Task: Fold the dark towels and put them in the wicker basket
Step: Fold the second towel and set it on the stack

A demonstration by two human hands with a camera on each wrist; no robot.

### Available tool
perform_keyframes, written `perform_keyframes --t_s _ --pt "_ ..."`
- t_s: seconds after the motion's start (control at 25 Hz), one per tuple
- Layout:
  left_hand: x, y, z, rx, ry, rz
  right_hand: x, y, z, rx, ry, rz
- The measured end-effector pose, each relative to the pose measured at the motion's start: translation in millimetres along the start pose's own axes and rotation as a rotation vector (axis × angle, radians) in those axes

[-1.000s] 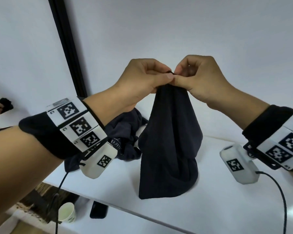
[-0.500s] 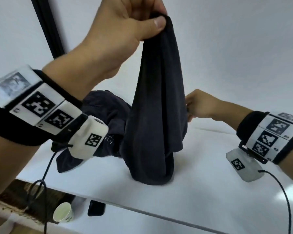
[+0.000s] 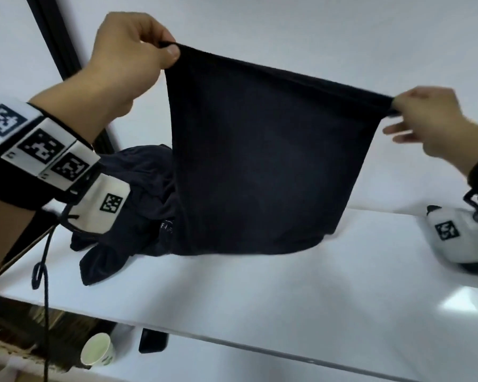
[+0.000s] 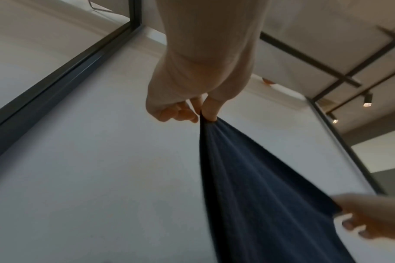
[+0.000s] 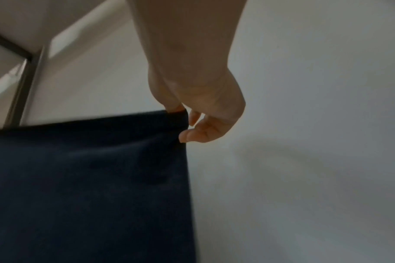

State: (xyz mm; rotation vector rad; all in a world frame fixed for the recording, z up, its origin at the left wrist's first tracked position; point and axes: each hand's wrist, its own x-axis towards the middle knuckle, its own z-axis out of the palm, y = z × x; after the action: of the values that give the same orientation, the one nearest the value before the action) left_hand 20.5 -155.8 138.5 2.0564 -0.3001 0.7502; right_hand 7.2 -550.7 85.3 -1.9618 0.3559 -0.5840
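Note:
A dark navy towel (image 3: 260, 161) hangs spread wide above the white table (image 3: 260, 299), its bottom edge touching the tabletop. My left hand (image 3: 166, 51) pinches its upper left corner, held high. My right hand (image 3: 395, 104) pinches the upper right corner, lower and farther right, the other fingers loose. The left wrist view shows thumb and finger of the left hand (image 4: 203, 115) clamped on the towel (image 4: 259, 186). In the right wrist view the right hand (image 5: 181, 110) nips the towel's (image 5: 90, 178) top hem. A crumpled heap of more dark towels (image 3: 138, 194) lies behind, at the left.
Part of a wicker basket (image 3: 9, 332) shows below the table's front left edge. A paper cup (image 3: 98, 354) and a dark phone-like object (image 3: 152, 340) sit on the lower surface there. A white wall stands close behind the table.
The towel hung bunched from my left hand alone half a second ago. My right hand has since taken the other top corner and pulled right, spreading the towel flat.

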Motion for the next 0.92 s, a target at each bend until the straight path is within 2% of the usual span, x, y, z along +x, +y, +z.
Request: perform_keyframes --t_s 0.08,0.16,0.28,0.44,0.56,0.72,0.8,0.92 --pt "10 -9 7 0.07 -0.055 -0.063 4 -26 -20 0.083 0.042 -0.043" --pt "20 -13 15 0.051 -0.104 -0.092 10 -40 -34 0.036 0.057 -0.08" --pt "31 -8 29 -0.129 -0.136 -0.134 22 -47 -48 -0.036 0.096 -0.138" --pt "42 6 49 -0.369 -0.156 -0.197 39 -49 -60 -0.022 0.076 -0.163" --pt "53 13 62 -0.456 -0.176 -0.235 48 -44 -67 -0.018 0.065 -0.153" --pt "61 13 83 -0.282 -0.217 -0.23 47 -42 -70 0.108 0.052 -0.106" --pt "65 7 89 -0.167 -0.179 -0.229 43 -43 -70 0.19 -0.015 -0.149" --pt "67 -4 87 0.022 -0.175 -0.316 33 -45 -67 0.117 -0.048 -0.253"
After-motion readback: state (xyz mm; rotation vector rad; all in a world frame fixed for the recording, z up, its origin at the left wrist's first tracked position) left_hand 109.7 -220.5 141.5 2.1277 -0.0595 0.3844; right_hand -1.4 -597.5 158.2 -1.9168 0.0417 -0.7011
